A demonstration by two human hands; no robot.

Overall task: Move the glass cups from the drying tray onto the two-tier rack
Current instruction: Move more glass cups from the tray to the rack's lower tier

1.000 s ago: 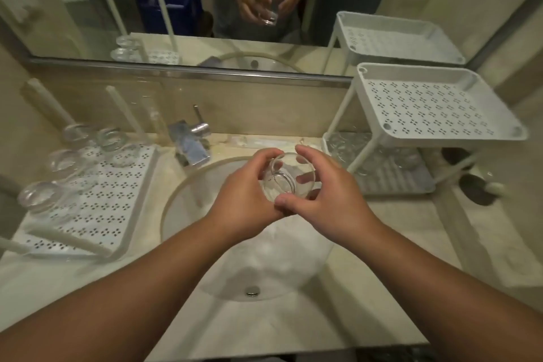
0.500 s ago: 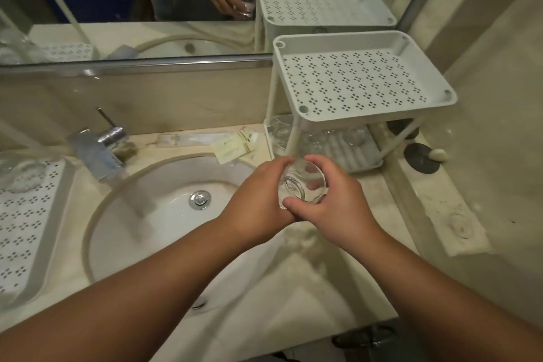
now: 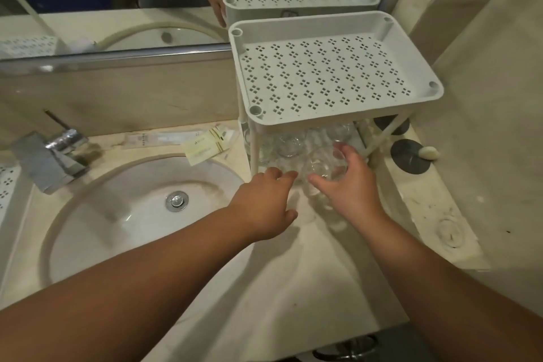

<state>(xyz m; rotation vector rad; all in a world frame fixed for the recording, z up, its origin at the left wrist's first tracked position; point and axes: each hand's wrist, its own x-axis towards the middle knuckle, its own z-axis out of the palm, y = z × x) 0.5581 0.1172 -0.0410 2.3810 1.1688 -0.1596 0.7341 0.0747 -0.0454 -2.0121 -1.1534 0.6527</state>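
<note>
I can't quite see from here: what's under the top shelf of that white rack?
Under the top shelf, clear glass cups stand on the lower tier; the right hand holds another glass cup there. The shelf hides the back, so their number is unclear.

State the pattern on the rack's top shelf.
White top shelf perforated with repeating diamond clusters of four small holes; clearest in the head view.

The scene was dim and warm, lit softly from above with no hard highlights. The forearms threw broad, soft-edged shadows across the counter (image 3: 308,297) and into the sink (image 3: 88,232). The faucet (image 3: 54,156) carried small bright glints and looked smeared by motion blur. Under the rack's top tier (image 3: 332,123) the glass cups (image 3: 286,145) sat in shade, faint and hard to separate. Straight lines bowed towards the edges from the wide lens.
</note>
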